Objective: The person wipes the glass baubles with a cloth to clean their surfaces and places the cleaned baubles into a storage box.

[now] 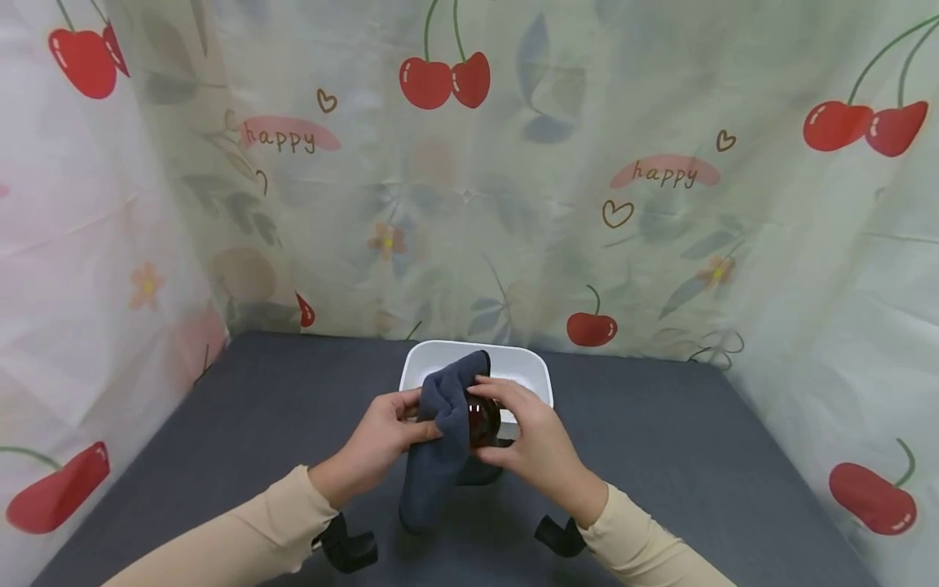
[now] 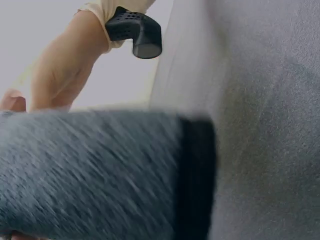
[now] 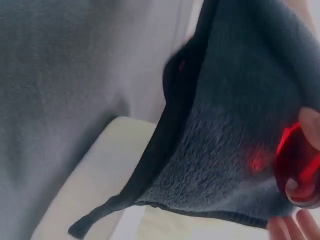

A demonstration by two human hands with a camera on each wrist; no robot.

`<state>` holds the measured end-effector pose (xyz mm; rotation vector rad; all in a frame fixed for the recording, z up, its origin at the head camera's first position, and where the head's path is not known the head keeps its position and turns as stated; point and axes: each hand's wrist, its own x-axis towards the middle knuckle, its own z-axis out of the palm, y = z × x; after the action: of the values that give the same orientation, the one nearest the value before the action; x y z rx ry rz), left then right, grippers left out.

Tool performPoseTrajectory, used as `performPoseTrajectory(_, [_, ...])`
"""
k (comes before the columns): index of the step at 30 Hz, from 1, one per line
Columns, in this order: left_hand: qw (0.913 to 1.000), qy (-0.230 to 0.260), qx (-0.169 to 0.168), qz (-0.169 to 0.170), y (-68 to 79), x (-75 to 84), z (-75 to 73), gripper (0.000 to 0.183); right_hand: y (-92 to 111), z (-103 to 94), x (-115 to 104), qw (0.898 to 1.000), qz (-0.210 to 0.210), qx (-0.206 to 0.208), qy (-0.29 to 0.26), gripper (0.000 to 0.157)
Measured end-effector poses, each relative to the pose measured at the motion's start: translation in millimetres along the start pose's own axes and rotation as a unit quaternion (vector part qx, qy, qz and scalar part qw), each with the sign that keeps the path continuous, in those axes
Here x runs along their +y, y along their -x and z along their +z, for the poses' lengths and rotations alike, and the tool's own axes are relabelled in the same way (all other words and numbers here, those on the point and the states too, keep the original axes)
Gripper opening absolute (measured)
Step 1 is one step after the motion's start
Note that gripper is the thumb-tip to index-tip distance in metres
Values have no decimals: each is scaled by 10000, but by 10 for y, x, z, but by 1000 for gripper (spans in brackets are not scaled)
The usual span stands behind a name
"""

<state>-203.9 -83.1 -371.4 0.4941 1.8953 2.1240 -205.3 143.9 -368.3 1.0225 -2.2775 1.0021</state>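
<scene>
My left hand pinches a dark blue-grey towel, thumb on the near side, and the towel hangs down below the fingers. Fingers and thumb of my right hand curl round a rounded dark red glass piece, whose left side lies against the towel. In the right wrist view the glass looks translucent and casts a red glow on the towel, which has a black hem. The towel fills the lower left of the left wrist view and hides most of the work there.
A white rectangular tub stands right behind the hands on the dark grey tabletop. Black camera mounts sit under both wrists. A cherry-patterned curtain closes off the back and both sides.
</scene>
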Motion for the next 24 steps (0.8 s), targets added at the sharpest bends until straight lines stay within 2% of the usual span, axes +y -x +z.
performPoseTrajectory(2, [10000, 12, 83, 27, 9, -1, -1, 50, -8, -16, 5, 9999, -6, 97, -82, 71])
performPoseTrajectory(4, [9999, 92, 109, -10, 16, 1, -6, 49, -15, -28, 13, 9981, 119, 88, -592, 70])
performPoseTrajectory(8, [9993, 263, -98, -228, 16, 6, -13, 57, 4, -26, 14, 9825, 527, -86, -1783, 69])
performPoseTrajectory(10, [9989, 300, -185, -322, 12, 9, -13, 61, 17, -19, 2, 9761, 676, -178, -2060, 69])
performPoseTrajectory(12, [9989, 262, -197, -339, 8, 19, -9, 63, 19, -20, -13, 9809, 600, -229, -1839, 71])
performPoseTrajectory(15, [9996, 127, -43, -253, 12, 30, -13, 59, 2, -44, -27, 9963, 209, -235, -801, 70])
performPoseTrajectory(17, [9998, 7, 60, -203, 17, 30, -22, 56, -8, -63, -33, 9995, 24, -204, -244, 70])
performPoseTrajectory(18, [9998, -32, 99, -193, 22, 28, -27, 54, -8, -71, -35, 9996, 45, -218, -169, 69])
performPoseTrajectory(19, [9997, -41, 128, -205, 25, 25, -29, 54, -6, -72, -32, 9994, 123, -226, -224, 69])
performPoseTrajectory(21, [9997, -23, 101, -225, 23, 20, -27, 55, -1, -74, -33, 9953, 490, -289, -781, 68])
performPoseTrajectory(24, [9996, 44, -39, -260, 21, 26, -6, 58, -9, -66, -44, 9818, 968, -234, -1620, 68])
